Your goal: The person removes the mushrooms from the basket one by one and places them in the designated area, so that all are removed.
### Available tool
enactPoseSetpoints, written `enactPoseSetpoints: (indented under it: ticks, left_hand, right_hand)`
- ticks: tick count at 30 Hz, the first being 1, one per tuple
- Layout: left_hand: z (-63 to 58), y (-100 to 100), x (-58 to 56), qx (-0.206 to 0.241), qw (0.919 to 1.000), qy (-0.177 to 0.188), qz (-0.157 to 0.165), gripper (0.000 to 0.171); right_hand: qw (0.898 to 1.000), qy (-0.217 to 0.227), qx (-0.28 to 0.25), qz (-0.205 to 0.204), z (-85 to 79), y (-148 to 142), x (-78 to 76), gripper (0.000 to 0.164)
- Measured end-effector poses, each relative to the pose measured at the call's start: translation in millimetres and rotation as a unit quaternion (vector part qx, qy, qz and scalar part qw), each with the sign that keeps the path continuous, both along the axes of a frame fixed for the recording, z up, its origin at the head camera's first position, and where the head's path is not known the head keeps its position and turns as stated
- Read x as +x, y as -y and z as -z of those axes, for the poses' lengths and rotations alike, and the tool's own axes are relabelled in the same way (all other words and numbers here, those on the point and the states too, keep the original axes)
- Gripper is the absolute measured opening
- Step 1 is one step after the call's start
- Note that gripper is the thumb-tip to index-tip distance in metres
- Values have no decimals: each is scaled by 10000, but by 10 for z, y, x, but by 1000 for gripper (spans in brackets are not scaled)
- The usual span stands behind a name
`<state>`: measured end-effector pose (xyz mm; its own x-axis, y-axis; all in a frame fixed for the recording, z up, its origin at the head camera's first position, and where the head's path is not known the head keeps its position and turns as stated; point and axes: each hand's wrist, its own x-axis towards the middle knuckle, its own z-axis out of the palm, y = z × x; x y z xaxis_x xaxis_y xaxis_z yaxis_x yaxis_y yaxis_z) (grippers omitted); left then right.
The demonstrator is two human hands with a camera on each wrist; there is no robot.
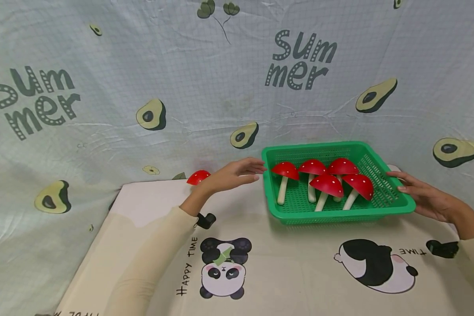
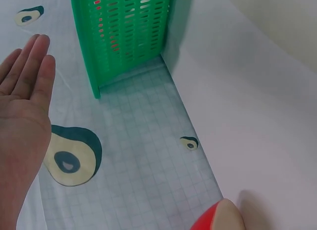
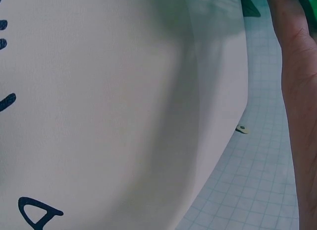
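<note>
A green plastic basket (image 1: 327, 217) with perforated walls stands at the back of the table. Inside it lie several toy mushrooms with red, white-dotted caps (image 1: 327, 184) and pale stems. Beside the basket's left rim is my left hand (image 1: 233, 174), its fingers straight. The left wrist view shows that hand (image 2: 25, 101) apart from the basket wall (image 2: 131, 31). My right hand (image 1: 432, 199) is at the basket's right rim, fingers extended against it; the right wrist view cuts its fingers off. Behind my left forearm is another red mushroom cap (image 1: 198, 177), partly hidden.
A pale tablecloth (image 1: 284, 272) with panda prints and lettering covers the table. Behind the table hangs a light cloth (image 1: 205, 87) printed with avocados and words. The table's left edge (image 1: 90, 250) slopes toward the front, beside the cloth.
</note>
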<state>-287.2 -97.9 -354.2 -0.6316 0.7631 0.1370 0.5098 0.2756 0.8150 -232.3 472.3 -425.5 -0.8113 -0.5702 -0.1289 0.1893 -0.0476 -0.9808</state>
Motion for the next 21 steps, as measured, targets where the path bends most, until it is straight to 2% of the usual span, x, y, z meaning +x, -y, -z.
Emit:
enactPoseSetpoints:
  ticks: [13,21]
  left_hand:
    - [-89,-288,-71,245,9982,315,452,46]
    - [-160,-510,-139,25,9986,201,494,43]
  right_hand:
    - [9999,79,-95,-40,-5,0,-12,51]
    - [10000,68,10,45,-4,2,-11,51]
